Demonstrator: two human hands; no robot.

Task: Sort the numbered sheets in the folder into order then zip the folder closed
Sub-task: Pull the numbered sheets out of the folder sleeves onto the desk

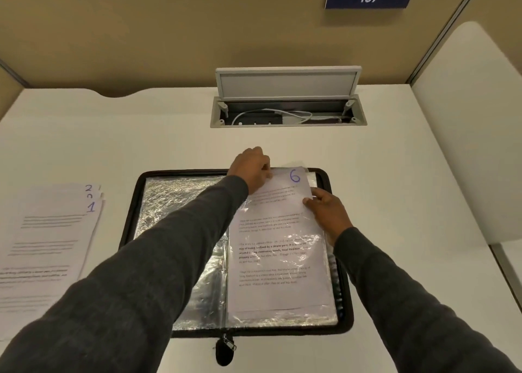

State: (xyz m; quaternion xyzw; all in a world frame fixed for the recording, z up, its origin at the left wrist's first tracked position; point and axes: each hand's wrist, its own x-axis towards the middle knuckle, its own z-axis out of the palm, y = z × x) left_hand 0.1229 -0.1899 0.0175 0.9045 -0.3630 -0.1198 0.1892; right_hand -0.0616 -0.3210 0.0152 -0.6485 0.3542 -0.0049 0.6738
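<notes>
Sheet 6 (278, 262) lies in the folder (129, 225), left hand (251, 169) pinching its top, right hand (329, 213) its side.

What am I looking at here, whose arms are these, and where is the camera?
No machine here: a person works with bare hands, and the one camera sits on their head, looking down. On the desk lies an open zip folder with shiny plastic sleeves. The left hand pinches the top of sheet 6, which is partly in a sleeve on the folder's right side; the right hand holds its right edge. A stack of other sheets, 1 on top, lies to the left. Behind is an open cable box.
</notes>
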